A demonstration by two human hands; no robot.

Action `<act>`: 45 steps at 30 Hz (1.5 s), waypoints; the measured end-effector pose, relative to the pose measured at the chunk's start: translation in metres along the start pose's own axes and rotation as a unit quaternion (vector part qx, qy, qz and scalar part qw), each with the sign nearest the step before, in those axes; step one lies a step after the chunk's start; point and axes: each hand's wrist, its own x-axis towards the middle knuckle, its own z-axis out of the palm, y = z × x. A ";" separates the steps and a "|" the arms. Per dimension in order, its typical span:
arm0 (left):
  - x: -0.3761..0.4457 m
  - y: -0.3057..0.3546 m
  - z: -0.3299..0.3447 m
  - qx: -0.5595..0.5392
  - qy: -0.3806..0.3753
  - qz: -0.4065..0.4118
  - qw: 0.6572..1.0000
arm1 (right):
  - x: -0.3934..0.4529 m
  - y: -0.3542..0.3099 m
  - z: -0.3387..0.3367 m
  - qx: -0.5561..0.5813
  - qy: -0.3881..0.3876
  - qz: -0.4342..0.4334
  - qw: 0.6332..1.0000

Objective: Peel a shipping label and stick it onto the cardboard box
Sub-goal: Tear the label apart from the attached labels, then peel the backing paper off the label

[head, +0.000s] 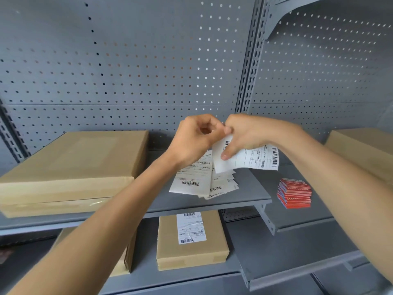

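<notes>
While right hand (244, 135) holds label (251, 158), left hand (195, 137) grip pinches its corner (fingers curled).

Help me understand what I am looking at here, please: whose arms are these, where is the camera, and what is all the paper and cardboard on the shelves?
There is no machine here. The single picture comes from a camera worn on a person's head, looking forward and down, so the two arms reaching in are that person's own.

The right hand holds a shipping label with barcodes, and the left hand pinches at its top corner, apparently to peel it from its backing.

Below the hands, on a grey metal shelf, lies a loose pile of labels. To the left sits a large cardboard box with no label visible on it; to the right, a stack of red cards. On the lower shelf, a smaller box already carries a label.
</notes>
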 end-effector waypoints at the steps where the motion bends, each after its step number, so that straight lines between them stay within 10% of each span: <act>1: 0.000 0.001 -0.001 0.012 0.000 0.004 1.000 | 0.001 -0.002 -0.001 -0.012 0.000 -0.001 1.000; 17: 0.000 0.016 -0.035 0.142 0.008 0.028 0.989 | -0.005 -0.014 -0.025 -0.016 0.067 -0.012 0.998; 31: -0.003 0.024 -0.055 0.030 0.147 0.027 0.988 | -0.029 -0.021 -0.054 -0.038 0.301 -0.067 0.950; 37: -0.008 0.024 -0.071 -0.103 0.217 -0.016 0.971 | -0.024 -0.018 -0.038 0.174 0.353 -0.034 0.919; 45: -0.018 0.025 -0.090 -0.175 0.246 -0.035 0.953 | 0.007 -0.047 -0.006 0.463 0.229 -0.050 0.855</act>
